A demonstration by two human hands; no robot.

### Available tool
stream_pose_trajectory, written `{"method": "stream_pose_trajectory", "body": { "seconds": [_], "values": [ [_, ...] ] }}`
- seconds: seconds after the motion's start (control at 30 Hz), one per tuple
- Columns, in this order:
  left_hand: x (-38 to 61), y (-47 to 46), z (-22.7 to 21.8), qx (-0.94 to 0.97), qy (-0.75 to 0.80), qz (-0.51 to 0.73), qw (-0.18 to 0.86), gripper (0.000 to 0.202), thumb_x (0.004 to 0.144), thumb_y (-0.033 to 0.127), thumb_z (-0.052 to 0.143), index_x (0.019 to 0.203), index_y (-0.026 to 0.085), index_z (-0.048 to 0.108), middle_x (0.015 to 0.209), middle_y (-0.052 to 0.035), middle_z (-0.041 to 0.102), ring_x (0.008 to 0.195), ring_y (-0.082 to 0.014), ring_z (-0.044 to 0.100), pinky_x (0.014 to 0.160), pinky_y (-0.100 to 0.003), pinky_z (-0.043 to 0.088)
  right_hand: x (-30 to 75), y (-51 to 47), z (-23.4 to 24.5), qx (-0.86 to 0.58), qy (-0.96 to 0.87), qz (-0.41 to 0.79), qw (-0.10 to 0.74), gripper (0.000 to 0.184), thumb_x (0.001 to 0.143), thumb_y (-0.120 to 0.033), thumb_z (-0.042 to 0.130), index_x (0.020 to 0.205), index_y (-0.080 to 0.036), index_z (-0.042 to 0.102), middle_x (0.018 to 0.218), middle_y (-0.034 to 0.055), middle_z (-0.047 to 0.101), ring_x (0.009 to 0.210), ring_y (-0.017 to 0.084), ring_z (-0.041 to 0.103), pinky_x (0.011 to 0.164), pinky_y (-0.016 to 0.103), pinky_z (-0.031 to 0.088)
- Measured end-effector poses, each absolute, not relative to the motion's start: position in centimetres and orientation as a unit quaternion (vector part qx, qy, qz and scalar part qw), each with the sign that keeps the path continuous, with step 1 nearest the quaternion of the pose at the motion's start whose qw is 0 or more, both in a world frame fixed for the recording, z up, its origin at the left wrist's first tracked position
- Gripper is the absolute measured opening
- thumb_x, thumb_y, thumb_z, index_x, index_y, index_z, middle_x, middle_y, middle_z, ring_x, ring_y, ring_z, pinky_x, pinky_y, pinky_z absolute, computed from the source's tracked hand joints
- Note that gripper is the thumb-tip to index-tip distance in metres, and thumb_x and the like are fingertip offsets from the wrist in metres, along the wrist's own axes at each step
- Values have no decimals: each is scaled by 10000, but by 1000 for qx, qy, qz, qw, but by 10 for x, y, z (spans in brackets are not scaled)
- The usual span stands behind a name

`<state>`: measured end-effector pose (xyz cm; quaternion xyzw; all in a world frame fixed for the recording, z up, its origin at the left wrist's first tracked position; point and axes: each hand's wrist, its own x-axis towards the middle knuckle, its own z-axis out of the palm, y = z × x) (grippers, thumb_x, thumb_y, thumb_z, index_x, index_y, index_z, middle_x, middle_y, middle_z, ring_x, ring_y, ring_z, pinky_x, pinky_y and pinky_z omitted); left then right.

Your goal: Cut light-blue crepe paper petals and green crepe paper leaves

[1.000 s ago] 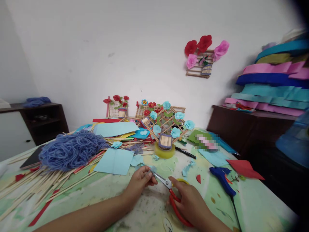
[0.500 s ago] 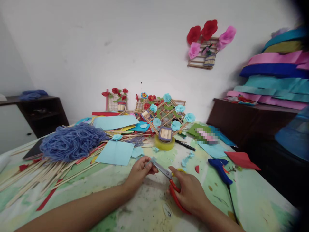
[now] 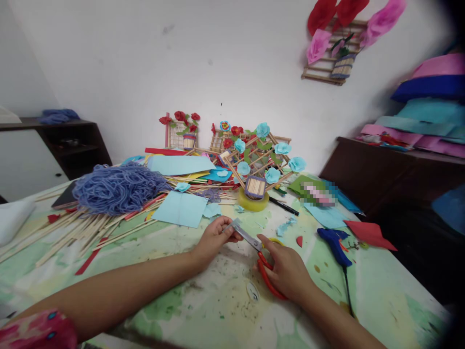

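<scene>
My right hand (image 3: 286, 269) grips the red-handled scissors (image 3: 259, 259), its fingers through the loops, and the metal blades point up and left. My left hand (image 3: 216, 237) is pinched shut on a small pale-blue paper piece (image 3: 235, 224) right at the blade tips. Both hands rest low over the green-and-white table (image 3: 203, 310), near its front middle.
Behind the hands lie light-blue paper sheets (image 3: 181, 208), a heap of blue yarn (image 3: 118, 186), several wooden sticks (image 3: 83, 230), a tape roll (image 3: 254, 201) and stick frames with paper flowers (image 3: 259, 160). A blue glue gun (image 3: 334, 242) and red paper (image 3: 368, 232) lie to the right. Dark cabinets flank the table.
The camera has tilted down and shifted, so the scene sits higher in view. Both hands stay together on the paper and scissors, with little change in grip.
</scene>
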<state>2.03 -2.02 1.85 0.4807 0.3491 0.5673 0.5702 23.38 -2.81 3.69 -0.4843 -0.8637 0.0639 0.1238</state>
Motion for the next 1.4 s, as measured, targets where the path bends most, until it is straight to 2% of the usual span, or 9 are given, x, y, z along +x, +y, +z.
{"method": "stream_pose_trajectory", "body": {
  "seconds": [0.4,0.83,1.1,1.4],
  "values": [
    [20,-20,18,477,344,570,574,236,774,350,622,814,142,517,705,-24,652,713,-125,623,726,-263,490,235,-25,36,-482,-866,66,113,632,781,-470,530,1330,-179,415,969,74,671,811,220,611,642,276,377],
    [20,-19,18,470,343,571,579,217,772,332,624,819,150,516,700,-20,654,704,-133,620,730,-274,487,235,-24,36,-488,-866,56,94,631,787,-506,506,1328,-191,423,839,65,683,737,214,611,594,265,349],
    [20,-19,19,470,336,571,583,212,785,328,611,825,145,511,712,-31,657,712,-135,623,729,-278,479,237,-23,34,-481,-871,31,98,601,797,-475,508,1318,-183,441,716,42,664,686,198,601,571,257,326],
    [21,-19,19,468,336,571,585,226,783,346,611,821,149,506,710,-29,656,707,-135,620,735,-285,474,236,-24,36,-483,-869,37,100,593,797,-469,515,1312,-183,449,716,35,657,660,187,590,560,253,329]
  ]
}}
